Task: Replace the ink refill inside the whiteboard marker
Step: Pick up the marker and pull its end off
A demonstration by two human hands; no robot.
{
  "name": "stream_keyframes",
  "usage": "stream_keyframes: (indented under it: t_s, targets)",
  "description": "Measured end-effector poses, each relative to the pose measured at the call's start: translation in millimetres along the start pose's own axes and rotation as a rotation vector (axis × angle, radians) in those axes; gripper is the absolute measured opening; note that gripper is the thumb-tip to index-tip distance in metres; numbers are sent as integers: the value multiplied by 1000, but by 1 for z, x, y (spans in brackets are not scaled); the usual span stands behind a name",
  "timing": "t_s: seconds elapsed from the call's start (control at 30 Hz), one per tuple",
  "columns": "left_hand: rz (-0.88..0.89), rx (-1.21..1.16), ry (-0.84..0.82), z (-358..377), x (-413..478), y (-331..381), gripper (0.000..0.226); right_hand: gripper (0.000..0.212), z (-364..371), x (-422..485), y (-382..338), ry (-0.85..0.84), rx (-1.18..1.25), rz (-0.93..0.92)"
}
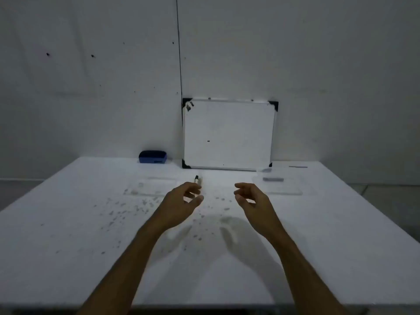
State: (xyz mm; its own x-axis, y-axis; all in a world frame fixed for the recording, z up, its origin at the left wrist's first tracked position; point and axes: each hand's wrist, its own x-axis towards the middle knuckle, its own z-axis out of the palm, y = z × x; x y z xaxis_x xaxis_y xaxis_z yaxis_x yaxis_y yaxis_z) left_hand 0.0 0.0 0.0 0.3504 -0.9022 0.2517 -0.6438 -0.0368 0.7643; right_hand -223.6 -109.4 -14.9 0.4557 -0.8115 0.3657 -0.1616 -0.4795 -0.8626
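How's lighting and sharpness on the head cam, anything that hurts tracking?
Head view: dim overall, darker toward the corners, brightest on the table around the marker. Head view: soft shadows of the left hand and right hand fall on the table nearer the camera. Head view: wide-angle bowing of the table edges, slight overall softness, and the clear tray on the right barely stands out.

Both forearms (136,246) bare, lean; L grip (181,200) & R grip (250,198) bare too.
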Motion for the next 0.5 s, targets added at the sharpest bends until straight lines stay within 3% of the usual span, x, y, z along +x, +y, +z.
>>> stream_keyframes:
  t_s: [0.23, 0.5]
  targets:
    - [-41, 178, 33, 37, 24, -26, 56, 30, 28, 10, 36, -32, -23, 134]
    - [-122, 284, 226, 74, 83, -42, 55, 31, 35, 54, 57, -31, -30, 145]
